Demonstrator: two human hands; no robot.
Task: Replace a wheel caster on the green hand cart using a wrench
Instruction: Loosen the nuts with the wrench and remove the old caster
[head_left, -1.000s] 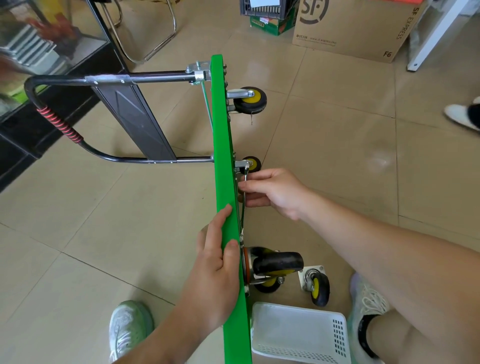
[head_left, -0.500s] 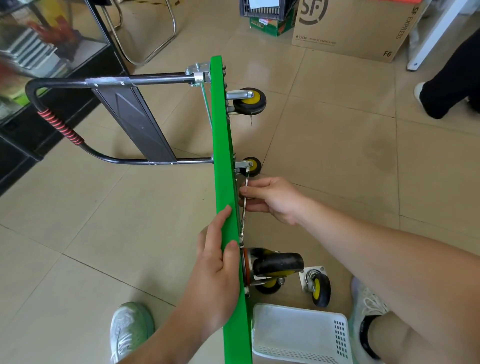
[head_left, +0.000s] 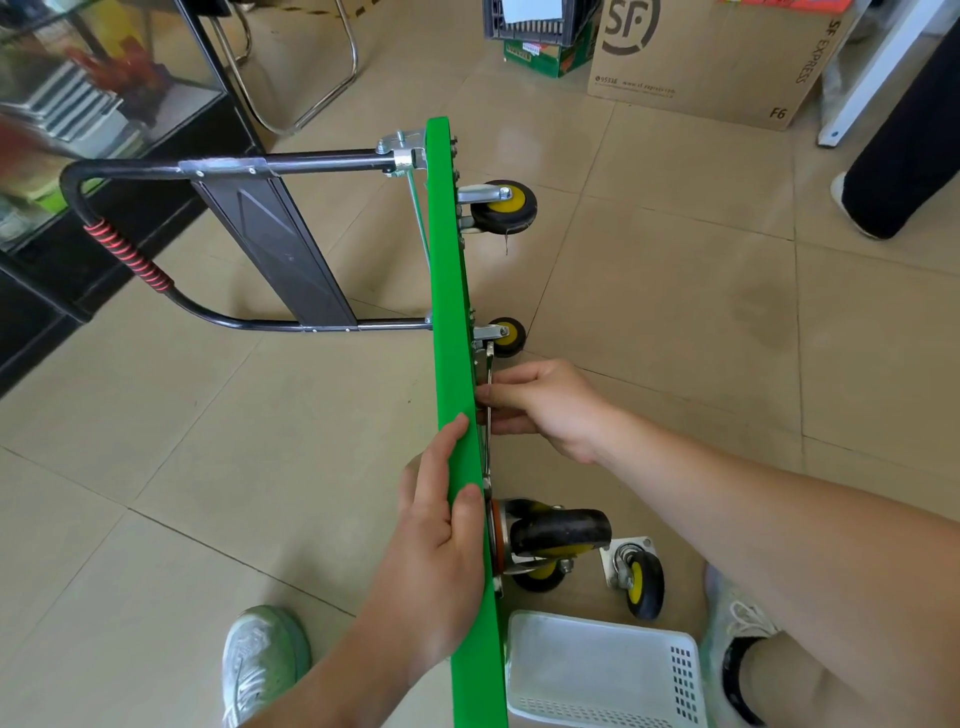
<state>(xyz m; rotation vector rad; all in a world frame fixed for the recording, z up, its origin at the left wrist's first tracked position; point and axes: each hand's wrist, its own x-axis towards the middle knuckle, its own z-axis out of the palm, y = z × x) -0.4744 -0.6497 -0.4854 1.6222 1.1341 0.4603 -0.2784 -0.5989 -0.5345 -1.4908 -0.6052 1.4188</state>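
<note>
On the tiled floor the green hand cart stood on its side, its deck upright and edge-on to the camera. Its black handle stuck out to the left and its wheels faced right.

The left hand gripped the deck's upper edge near the close end, with the fingers laid over the green rim and the thumb lying along it.

The right hand was on the wheel side at mid-deck. Its fingers were curled round the shank of a thin metal wrench that lay flat along the underside. The wrench's far end reached the mounting plate of the small caster. Whether it sat on a bolt could not be told.

A far caster was fixed near the handle end, and a large caster was fixed just beyond the left hand. A loose caster lay on the floor just beside the large one.

A white basket sat beside the deck's near end, between two pale shoes. A cardboard box stood well apart, beyond the cart.
</note>
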